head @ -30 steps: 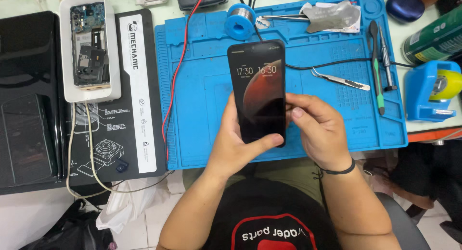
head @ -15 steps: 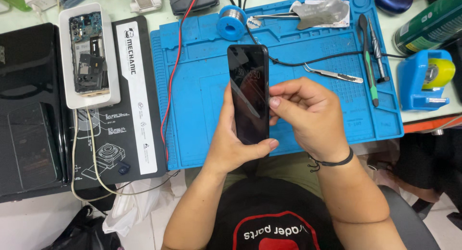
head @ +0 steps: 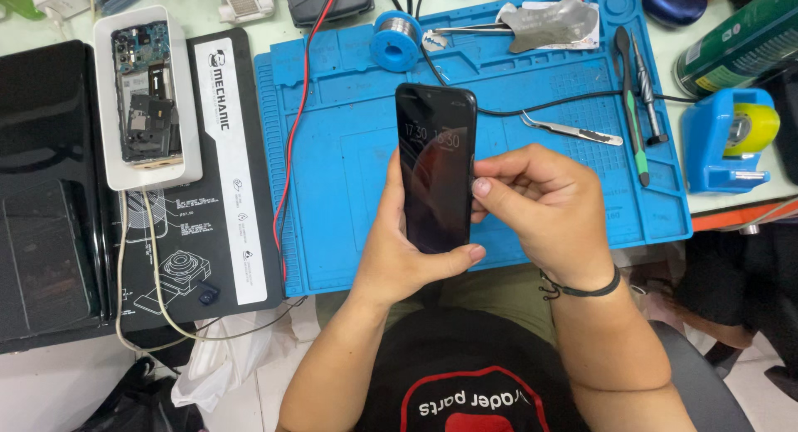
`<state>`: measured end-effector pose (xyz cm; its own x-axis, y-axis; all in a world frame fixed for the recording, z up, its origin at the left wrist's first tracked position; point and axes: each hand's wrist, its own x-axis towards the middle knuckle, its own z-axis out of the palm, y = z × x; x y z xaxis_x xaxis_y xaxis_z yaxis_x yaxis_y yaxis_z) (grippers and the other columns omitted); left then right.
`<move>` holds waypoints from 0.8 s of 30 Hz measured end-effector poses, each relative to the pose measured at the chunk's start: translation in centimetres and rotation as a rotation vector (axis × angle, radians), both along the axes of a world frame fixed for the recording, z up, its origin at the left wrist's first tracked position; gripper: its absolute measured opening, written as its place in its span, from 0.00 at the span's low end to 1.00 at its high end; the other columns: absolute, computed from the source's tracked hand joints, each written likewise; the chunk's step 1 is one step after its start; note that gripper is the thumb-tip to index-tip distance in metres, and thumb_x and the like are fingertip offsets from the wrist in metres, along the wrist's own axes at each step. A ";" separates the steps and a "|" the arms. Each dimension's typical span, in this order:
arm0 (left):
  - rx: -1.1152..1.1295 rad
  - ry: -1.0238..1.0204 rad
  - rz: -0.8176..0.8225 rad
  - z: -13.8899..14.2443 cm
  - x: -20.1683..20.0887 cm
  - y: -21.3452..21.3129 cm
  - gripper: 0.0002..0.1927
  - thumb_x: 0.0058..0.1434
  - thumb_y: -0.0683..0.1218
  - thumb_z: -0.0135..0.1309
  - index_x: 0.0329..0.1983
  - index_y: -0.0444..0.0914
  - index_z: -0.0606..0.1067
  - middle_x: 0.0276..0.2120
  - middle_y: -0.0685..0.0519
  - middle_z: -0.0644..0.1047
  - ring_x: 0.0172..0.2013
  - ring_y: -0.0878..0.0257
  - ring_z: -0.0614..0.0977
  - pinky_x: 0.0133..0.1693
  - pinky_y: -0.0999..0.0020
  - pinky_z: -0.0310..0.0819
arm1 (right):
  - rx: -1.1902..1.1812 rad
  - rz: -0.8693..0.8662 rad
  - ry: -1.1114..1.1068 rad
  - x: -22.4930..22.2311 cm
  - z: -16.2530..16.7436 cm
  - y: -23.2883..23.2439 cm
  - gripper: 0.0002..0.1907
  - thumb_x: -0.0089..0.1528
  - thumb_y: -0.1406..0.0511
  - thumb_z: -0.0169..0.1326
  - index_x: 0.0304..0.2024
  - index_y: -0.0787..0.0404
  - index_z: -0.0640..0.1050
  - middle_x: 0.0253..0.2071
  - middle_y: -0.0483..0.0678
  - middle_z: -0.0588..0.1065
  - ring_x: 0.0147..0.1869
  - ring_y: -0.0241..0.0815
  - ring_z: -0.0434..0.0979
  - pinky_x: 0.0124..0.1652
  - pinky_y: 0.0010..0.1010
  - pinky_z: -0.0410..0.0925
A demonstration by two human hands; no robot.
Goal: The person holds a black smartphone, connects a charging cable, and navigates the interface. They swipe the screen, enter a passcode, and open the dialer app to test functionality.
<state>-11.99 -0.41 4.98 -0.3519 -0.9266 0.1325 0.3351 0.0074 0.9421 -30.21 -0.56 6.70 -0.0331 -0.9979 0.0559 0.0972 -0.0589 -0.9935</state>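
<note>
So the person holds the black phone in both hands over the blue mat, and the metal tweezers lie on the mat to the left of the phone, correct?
Not quite. The head view shows the tweezers on the blue mat to the right of the black phone, not the left. The rest stands: the left hand cradles the phone and the right hand grips its edge.

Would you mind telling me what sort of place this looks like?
Most likely a phone repair bench: a blue silicone work mat, a solder spool, tweezers and an opened phone.
</note>
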 end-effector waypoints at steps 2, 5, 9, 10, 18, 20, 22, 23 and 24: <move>0.013 -0.003 -0.009 0.2 -0.1 0.0 0.64 0.49 0.34 0.69 0.81 0.35 0.41 0.55 0.46 0.75 0.52 0.58 0.82 0.57 0.61 0.80 | -0.002 -0.007 -0.028 -0.2 -0.2 0.1 0.06 0.63 0.75 0.59 0.43 0.70 0.79 0.37 0.52 0.80 0.37 0.38 0.82 0.38 0.28 0.77; 0.024 -0.029 -0.012 0.5 -0.1 0.0 0.62 0.48 0.34 0.69 0.81 0.33 0.44 0.54 0.46 0.76 0.51 0.60 0.82 0.57 0.62 0.80 | -0.004 -0.006 -0.036 -0.5 -0.6 0.1 0.05 0.63 0.75 0.58 0.42 0.71 0.79 0.37 0.53 0.80 0.37 0.39 0.82 0.39 0.29 0.77; 0.030 -0.068 0.025 0.6 -0.3 0.1 0.62 0.48 0.37 0.70 0.80 0.34 0.43 0.54 0.46 0.76 0.52 0.59 0.82 0.57 0.63 0.79 | 0.002 -0.005 -0.046 -1.1 -1.1 -0.2 0.05 0.63 0.76 0.58 0.43 0.71 0.79 0.38 0.54 0.80 0.38 0.40 0.82 0.39 0.31 0.78; -0.016 -0.105 0.051 0.6 -0.4 0.1 0.62 0.48 0.38 0.70 0.81 0.33 0.44 0.57 0.46 0.75 0.56 0.59 0.80 0.59 0.63 0.77 | 0.001 -0.001 -0.069 -1.3 -1.3 -0.4 0.05 0.63 0.76 0.57 0.43 0.71 0.78 0.39 0.54 0.80 0.38 0.40 0.82 0.39 0.31 0.78; -0.119 -0.200 0.120 0.4 -0.3 0.1 0.63 0.48 0.42 0.72 0.81 0.34 0.45 0.66 0.46 0.70 0.67 0.57 0.73 0.67 0.63 0.68 | -0.007 0.023 -0.112 -1.8 -2.1 -0.8 0.06 0.64 0.77 0.56 0.44 0.72 0.78 0.37 0.54 0.79 0.38 0.41 0.82 0.40 0.31 0.77; -0.091 -0.183 0.107 0.5 -0.3 0.2 0.63 0.48 0.43 0.72 0.81 0.34 0.46 0.65 0.46 0.71 0.65 0.57 0.74 0.67 0.63 0.69 | -0.001 0.021 -0.120 -1.8 -2.1 -0.7 0.05 0.64 0.77 0.56 0.43 0.71 0.78 0.37 0.54 0.80 0.38 0.41 0.82 0.39 0.31 0.77; -0.093 -0.209 0.117 0.6 -0.4 0.2 0.62 0.48 0.43 0.72 0.80 0.34 0.47 0.64 0.46 0.72 0.65 0.57 0.74 0.66 0.63 0.69 | -0.005 0.020 -0.112 -1.8 -2.0 -0.7 0.05 0.64 0.77 0.56 0.43 0.71 0.78 0.37 0.54 0.79 0.38 0.41 0.81 0.39 0.31 0.77; -0.111 -0.245 0.134 0.7 -0.4 0.2 0.63 0.47 0.43 0.72 0.80 0.34 0.47 0.64 0.46 0.72 0.65 0.58 0.74 0.66 0.63 0.69 | -0.012 0.020 -0.100 -1.7 -2.0 -0.6 0.05 0.64 0.77 0.57 0.43 0.71 0.78 0.37 0.54 0.79 0.38 0.41 0.81 0.40 0.31 0.77; -0.127 -0.280 0.151 0.7 -0.4 0.3 0.63 0.47 0.43 0.73 0.80 0.34 0.47 0.65 0.46 0.71 0.65 0.58 0.74 0.66 0.63 0.69 | -0.019 0.020 -0.088 -1.7 -1.9 -0.6 0.05 0.64 0.77 0.57 0.43 0.71 0.78 0.37 0.54 0.79 0.38 0.41 0.81 0.40 0.31 0.77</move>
<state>-12.38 -0.14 5.70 -0.2509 -0.9534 0.1676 0.0500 0.1602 0.9858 -31.92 -1.15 4.77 -0.0185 -0.9972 0.0721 0.1852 -0.0743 -0.9799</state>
